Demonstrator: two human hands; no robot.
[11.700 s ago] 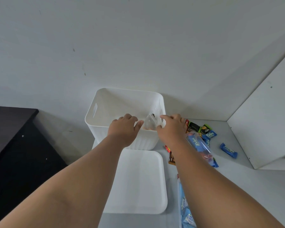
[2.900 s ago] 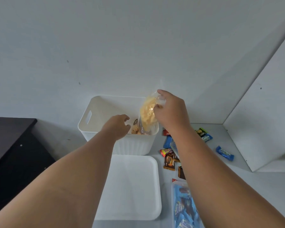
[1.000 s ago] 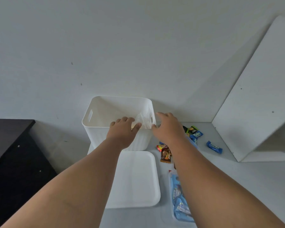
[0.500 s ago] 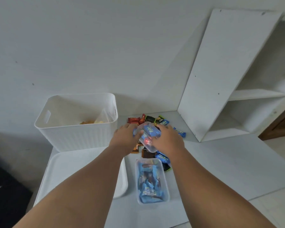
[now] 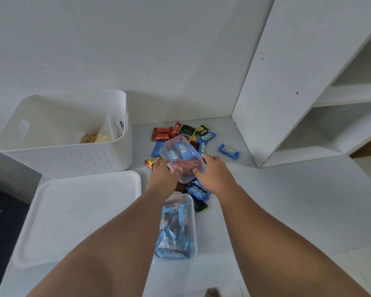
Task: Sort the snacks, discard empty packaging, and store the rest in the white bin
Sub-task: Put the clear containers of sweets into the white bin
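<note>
Head view shows you have turned from the white bin (image 5: 69, 155), where a bagged snack now sits, and your left hand (image 5: 163, 174) and right hand (image 5: 214, 174) together grasp a clear snack tub (image 5: 180, 157) over the bench (image 5: 287, 200), likely the next item to store.

both hands (image 5: 215, 175) grip a clear tub (image 5: 181, 157) (blue bars inside).

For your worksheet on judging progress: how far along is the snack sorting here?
Done: the white bin already holds bagged snacks. In hand: the left hand and right hand hold a clear container of Kalpa bars. Left: loose wrapped snacks on the table, a second clear container, the bin lid off.
</note>
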